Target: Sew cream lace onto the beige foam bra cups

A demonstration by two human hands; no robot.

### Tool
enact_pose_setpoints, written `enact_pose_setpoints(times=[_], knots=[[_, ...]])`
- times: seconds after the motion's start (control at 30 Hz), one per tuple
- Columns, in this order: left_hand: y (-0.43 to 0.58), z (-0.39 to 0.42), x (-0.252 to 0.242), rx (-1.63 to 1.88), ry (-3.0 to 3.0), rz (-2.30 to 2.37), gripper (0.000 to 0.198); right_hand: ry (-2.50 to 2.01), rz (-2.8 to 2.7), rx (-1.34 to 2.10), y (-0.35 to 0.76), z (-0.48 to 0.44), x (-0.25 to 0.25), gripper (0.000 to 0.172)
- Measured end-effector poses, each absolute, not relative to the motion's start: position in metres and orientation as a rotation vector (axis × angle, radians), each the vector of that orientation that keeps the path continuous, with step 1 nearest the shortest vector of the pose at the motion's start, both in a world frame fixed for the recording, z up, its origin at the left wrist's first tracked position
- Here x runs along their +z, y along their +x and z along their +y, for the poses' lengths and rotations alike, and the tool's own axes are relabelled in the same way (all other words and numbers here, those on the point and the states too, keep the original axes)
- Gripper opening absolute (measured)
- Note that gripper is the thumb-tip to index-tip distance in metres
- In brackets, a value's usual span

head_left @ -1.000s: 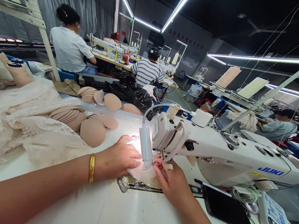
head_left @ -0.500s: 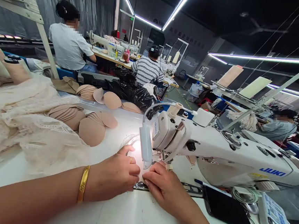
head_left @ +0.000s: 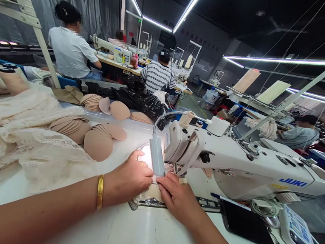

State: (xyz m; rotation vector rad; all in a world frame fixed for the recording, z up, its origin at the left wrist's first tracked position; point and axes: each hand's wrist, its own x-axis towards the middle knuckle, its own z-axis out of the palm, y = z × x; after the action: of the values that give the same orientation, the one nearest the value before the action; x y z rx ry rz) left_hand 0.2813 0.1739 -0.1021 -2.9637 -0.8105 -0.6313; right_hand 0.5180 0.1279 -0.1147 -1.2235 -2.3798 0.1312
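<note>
Under the lit sewing machine lamp [head_left: 156,155] lies a pale, rounded fabric piece [head_left: 146,155], washed out by the glare and partly covered by my hands. My left hand [head_left: 130,178], with a ring and a gold bangle, has its fingers curled on the piece's near left side, thumb stretched along the edge. Close to the needle area, my right hand [head_left: 177,193] pinches the piece's near edge with fingers together. The white sewing machine [head_left: 244,167] stands to the right; its head and the lamp hide the needle and presser foot.
Beige fabric cups [head_left: 98,146] lie stacked left of the machine, beside a heap of cream lace fabric [head_left: 36,133]. A black phone [head_left: 248,224], a pen [head_left: 231,201] and a white box [head_left: 300,233] are at right. Two co-workers sit ahead, another at far right.
My left hand has moved slightly up and away with the fabric piece, uncovering more of the metal plate's near edge. My right hand stays almost in place. The view has shifted a little.
</note>
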Motion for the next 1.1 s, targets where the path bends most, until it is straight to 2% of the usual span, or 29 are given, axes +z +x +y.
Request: enact_pose_setpoints(times=[0.1, 0.23, 0.4, 0.47, 0.57, 0.63, 0.77, 0.87, 1.0, 1.1], knots=[[0.282, 0.177, -0.093, -0.483, -2.911, -0.783, 0.020, -1.259, -2.352, 0.118, 0.517, 0.130, -0.119, 0.028], [0.283, 0.181, -0.080, -0.463, -2.912, -0.835, 0.018, -1.311, -2.347, 0.039, 0.517, 0.133, -0.125, 0.026], [0.283, 0.165, -0.083, -0.336, -2.897, -0.923, 0.001, -1.313, -2.346, -0.005, 0.517, 0.134, -0.125, 0.026], [0.278, 0.141, -0.086, -0.296, -2.895, -0.919, 0.012, -1.280, -2.323, 0.025, 0.520, 0.133, -0.125, 0.027], [0.261, 0.095, -0.086, -0.319, -2.931, -0.911, 0.038, -1.234, -2.284, 0.045, 0.527, 0.134, -0.131, 0.027], [0.243, 0.069, -0.083, -0.382, -2.861, -1.018, 0.047, -1.210, -2.275, 0.008, 0.531, 0.135, -0.137, 0.026], [0.199, 0.040, -0.079, -0.434, -2.594, -1.422, 0.047, -1.085, -2.288, -0.063, 0.527, 0.132, -0.139, 0.023], [0.176, 0.030, -0.085, -0.438, -2.604, -1.586, 0.044, -0.982, -2.356, 0.032, 0.511, 0.119, -0.125, 0.022], [0.171, 0.014, -0.091, -0.640, -2.883, -1.505, 0.047, -0.942, -2.468, 0.254, 0.484, 0.092, -0.101, 0.024], [0.174, -0.002, -0.086, -0.817, -3.117, -1.332, 0.038, -0.958, -2.446, 0.482, 0.466, 0.073, -0.089, 0.024]])
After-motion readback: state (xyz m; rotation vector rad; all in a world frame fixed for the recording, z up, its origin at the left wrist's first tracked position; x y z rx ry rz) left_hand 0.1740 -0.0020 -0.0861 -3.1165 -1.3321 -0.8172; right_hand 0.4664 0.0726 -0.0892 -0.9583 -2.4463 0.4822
